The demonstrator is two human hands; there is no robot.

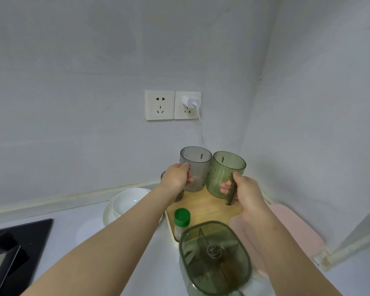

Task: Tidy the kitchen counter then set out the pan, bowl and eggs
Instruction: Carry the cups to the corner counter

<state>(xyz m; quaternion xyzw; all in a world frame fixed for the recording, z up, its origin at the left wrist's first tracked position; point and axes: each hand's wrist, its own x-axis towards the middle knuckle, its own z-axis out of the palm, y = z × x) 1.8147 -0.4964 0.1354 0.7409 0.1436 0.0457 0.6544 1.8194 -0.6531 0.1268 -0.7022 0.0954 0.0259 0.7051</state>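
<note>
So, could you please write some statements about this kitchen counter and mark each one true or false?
1. The left hand holds the grey cup. True.
2. The right hand holds nothing. False: it grips the green cup by its handle.
3. The spice jar has a red lid. False: its lid is green.
4. A white charger sits in the right wall socket. True.
</note>
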